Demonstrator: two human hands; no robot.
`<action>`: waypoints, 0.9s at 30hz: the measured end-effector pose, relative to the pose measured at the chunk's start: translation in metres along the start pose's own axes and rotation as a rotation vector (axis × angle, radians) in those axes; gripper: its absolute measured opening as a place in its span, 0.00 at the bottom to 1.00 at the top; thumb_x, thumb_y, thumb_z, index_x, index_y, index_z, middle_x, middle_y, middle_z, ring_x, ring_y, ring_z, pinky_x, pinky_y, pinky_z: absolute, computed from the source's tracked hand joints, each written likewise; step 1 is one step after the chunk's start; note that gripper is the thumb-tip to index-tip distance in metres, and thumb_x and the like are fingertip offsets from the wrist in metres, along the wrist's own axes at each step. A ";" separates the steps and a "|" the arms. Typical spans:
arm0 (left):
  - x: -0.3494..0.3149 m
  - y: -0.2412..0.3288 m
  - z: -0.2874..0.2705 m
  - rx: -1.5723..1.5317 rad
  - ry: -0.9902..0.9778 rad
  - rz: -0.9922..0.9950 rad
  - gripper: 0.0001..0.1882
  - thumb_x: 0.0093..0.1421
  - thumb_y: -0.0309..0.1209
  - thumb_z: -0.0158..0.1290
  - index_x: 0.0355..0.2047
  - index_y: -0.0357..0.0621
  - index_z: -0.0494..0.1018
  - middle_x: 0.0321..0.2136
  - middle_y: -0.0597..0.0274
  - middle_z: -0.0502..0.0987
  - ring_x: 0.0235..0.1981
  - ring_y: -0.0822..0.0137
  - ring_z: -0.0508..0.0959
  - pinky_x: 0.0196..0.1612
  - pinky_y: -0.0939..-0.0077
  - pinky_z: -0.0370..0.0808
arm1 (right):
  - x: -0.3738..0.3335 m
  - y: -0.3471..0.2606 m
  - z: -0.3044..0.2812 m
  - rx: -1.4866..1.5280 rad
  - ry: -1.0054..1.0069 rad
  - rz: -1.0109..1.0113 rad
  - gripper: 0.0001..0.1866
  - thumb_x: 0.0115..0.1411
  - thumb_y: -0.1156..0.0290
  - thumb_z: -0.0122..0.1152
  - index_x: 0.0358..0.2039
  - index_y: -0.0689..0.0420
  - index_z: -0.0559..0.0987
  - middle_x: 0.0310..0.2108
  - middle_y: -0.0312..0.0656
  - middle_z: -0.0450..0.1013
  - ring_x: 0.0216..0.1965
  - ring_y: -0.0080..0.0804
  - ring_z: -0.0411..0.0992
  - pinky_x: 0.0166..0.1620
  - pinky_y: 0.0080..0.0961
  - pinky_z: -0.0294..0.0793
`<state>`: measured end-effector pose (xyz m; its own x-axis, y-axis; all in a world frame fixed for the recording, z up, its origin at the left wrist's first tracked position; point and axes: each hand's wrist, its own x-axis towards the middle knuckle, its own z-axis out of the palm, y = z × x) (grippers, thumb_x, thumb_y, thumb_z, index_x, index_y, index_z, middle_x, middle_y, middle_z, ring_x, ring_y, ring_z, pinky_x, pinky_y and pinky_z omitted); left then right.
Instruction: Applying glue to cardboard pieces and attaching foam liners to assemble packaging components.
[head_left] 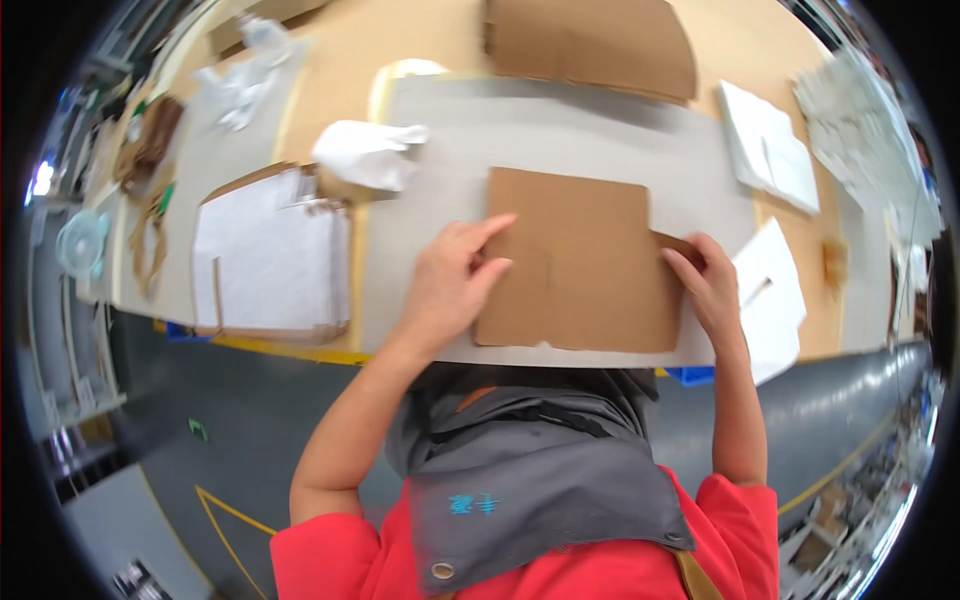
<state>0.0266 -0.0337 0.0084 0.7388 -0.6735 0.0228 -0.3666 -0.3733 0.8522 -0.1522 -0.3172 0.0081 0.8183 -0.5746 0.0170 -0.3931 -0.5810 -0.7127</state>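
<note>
A flat brown cardboard piece (575, 270) lies in front of me on the grey work surface, with a notched corner at its upper right. My right hand (708, 285) pinches the narrow tab on its right side between thumb and fingers. At the opposite edge is my left hand (455, 275), its index finger and thumb apart over the cardboard's left border; it grips nothing. White sheets (770, 300) with a small slot lie just beyond my right hand. Left of my left hand sits a stack of white sheets with brown cardboard edges (270, 255).
A thick pile of brown cardboard (590, 45) stands at the far side. Crumpled white paper (370, 153) lies at the upper left, near clear plastic (250, 75). White folded sheets (768, 145) and a heap of clear bags (865, 125) are at the right. The table's near edge (400, 357) borders my waist.
</note>
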 end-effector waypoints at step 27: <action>0.021 0.039 0.052 0.412 -0.117 0.530 0.32 0.64 0.46 0.54 0.66 0.49 0.65 0.65 0.47 0.63 0.67 0.45 0.61 0.67 0.44 0.56 | 0.012 0.185 -0.189 -0.574 0.588 -0.107 0.25 0.59 0.67 0.71 0.56 0.61 0.76 0.53 0.48 0.75 0.56 0.43 0.71 0.62 0.37 0.69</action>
<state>-0.0017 -0.0960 0.0145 0.3425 -0.8885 0.3055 -0.8648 -0.1710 0.4721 -0.2941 -0.5408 0.0095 0.5732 -0.6149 0.5417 -0.6092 -0.7618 -0.2201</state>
